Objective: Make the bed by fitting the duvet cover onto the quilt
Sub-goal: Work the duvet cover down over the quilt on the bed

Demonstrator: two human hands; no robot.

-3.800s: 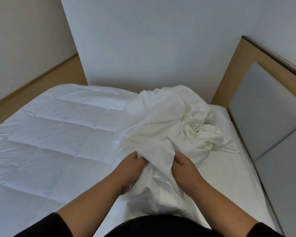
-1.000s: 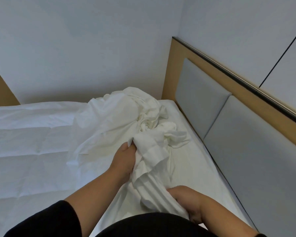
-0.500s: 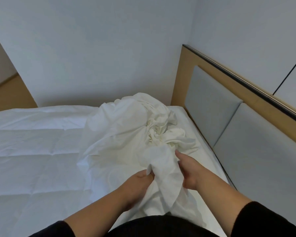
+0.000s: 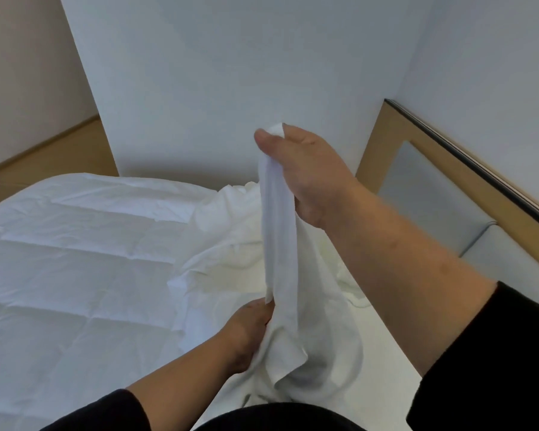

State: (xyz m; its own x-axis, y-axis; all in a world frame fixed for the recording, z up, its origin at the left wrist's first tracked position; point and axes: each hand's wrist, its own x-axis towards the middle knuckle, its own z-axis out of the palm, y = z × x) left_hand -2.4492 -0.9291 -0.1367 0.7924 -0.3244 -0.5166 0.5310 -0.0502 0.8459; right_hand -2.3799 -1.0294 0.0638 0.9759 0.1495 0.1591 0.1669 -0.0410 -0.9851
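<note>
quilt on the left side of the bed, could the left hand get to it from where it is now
Probably yes. The left hand grips the duvet cover low down, right beside the quilt, with nothing between them; it would only have to release its grip first.

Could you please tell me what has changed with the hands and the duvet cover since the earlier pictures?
The right hand has risen well above the bed, pinching an edge of the duvet cover and drawing it up into a taut strip. The left hand has stayed low, gripping the cover further down. The quilt still lies spread flat, uncovered.
</note>
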